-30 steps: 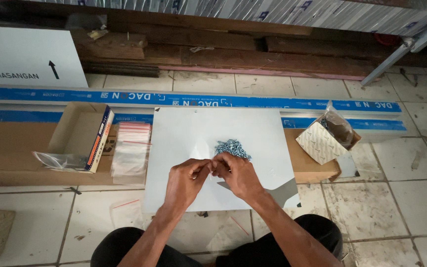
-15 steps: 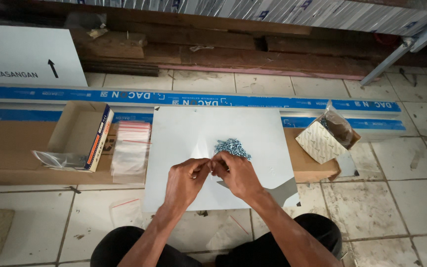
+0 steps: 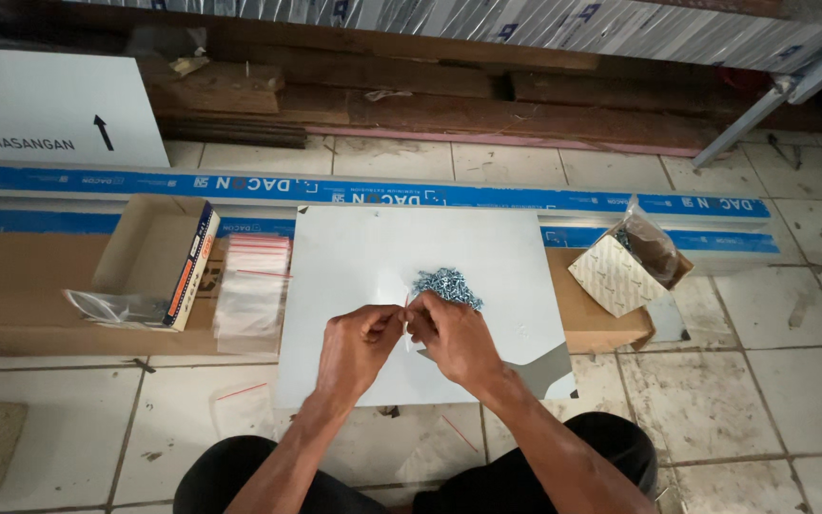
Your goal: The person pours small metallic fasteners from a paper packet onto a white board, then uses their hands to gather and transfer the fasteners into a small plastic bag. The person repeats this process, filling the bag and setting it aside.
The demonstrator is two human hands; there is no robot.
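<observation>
Both hands meet over a white board [image 3: 373, 257] lying on a long cardboard box. My left hand [image 3: 356, 347] and my right hand [image 3: 452, 335] pinch a small clear zip bag [image 3: 405, 319] with a red strip between their fingertips; most of the bag is hidden by the fingers. Just beyond my right hand a pile of small silvery screws [image 3: 447, 284] rests on the board.
A stack of clear zip bags [image 3: 252, 290] lies left of the board, beside an open cardboard box [image 3: 152, 257]. A small carton lined with plastic [image 3: 628, 268] stands at the right. Blue-striped long packages [image 3: 487, 195] run behind. Loose bags lie on the tiled floor [image 3: 240, 405].
</observation>
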